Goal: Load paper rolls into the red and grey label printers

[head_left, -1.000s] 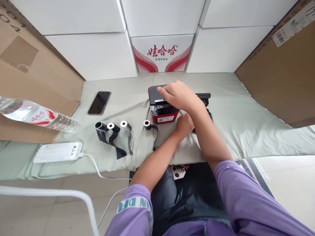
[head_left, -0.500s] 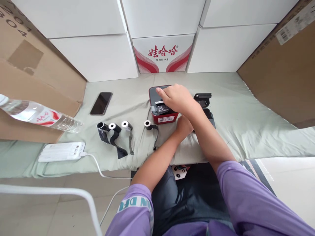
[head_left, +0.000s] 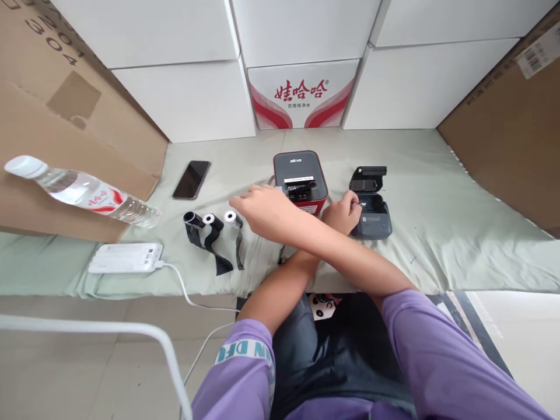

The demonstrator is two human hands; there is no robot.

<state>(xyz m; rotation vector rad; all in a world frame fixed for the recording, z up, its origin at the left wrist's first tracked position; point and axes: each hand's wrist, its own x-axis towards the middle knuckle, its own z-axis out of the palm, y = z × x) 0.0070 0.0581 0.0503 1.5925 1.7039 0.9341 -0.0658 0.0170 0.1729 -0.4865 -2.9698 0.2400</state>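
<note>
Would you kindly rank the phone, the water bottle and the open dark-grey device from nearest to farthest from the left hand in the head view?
From the left hand:
1. Open dark-grey device: at the fingers, on the hand's right.
2. Phone: well off to the left.
3. Water bottle: farthest left, beyond the phone.
</note>
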